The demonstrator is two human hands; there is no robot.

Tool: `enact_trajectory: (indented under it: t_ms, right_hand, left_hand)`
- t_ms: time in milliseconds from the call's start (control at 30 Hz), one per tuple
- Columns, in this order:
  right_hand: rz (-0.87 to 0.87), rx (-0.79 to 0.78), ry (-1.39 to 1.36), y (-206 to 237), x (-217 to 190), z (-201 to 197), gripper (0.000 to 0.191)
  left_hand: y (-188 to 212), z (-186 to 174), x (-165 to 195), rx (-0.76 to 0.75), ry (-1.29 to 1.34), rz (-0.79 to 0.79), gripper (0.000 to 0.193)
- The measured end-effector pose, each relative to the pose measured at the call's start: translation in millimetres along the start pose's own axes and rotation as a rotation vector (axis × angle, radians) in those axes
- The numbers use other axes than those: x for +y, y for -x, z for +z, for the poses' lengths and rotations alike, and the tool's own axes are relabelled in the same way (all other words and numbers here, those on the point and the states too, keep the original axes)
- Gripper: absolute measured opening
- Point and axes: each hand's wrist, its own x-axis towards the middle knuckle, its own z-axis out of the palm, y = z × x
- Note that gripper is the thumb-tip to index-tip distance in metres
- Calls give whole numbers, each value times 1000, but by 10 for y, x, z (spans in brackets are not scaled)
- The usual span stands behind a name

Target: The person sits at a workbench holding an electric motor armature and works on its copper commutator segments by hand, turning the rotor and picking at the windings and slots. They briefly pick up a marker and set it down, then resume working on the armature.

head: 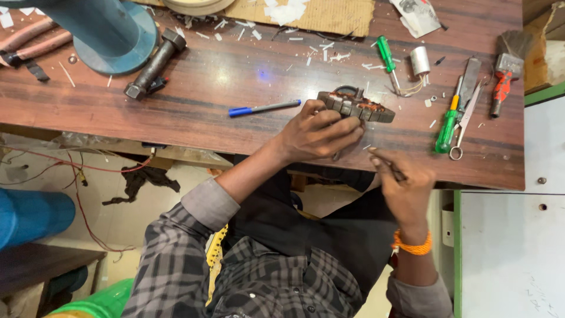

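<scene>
Gripped by the left hand [318,132], whose fingers are curled over its near edge, a motor stator [356,106] with copper windings is held on the wooden bench [235,76] near the front edge. A thin dark tool [389,165] is pinched in the right hand [403,185], wrist bent, palm away. The stator's long axis is seen running left-right, tilted slightly down rightward; a blue pen [263,108] lies just left.

A blue pen [264,108] lies on the wooden table [223,82], a big bolt [155,63] beside a blue base [126,44]. Green screwdrivers [447,126], scissors [463,126] and perhaps a hammer [503,79] sit apart.
</scene>
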Motion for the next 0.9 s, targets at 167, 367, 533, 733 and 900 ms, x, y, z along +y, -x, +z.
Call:
enact_trajectory:
  t_ms: [167, 367, 533, 733, 900]
  right_hand:
    - [-137, -50, 81, -40, -193, -389, 11]
    - [-268, -83, 112, -355, -377, -377, 8]
    - [-146, -82, 142, -832, -286, -186, 10]
    - [46, -136, -55, -1188, 63, -12, 9]
    - [231, -120, -256, -1188, 376, 66, 12]
  left_hand:
    - [-31, -147, 124, -108, 127, -206, 19]
    - [-69, -68, 370, 10, 568, -748, 11]
    - [-40, 169, 492, 139, 806, -1241, 10]
    - [-43, 383, 550, 296, 1122, -1536, 11]
    - [-145, 155, 656, 158, 590, -1257, 12]
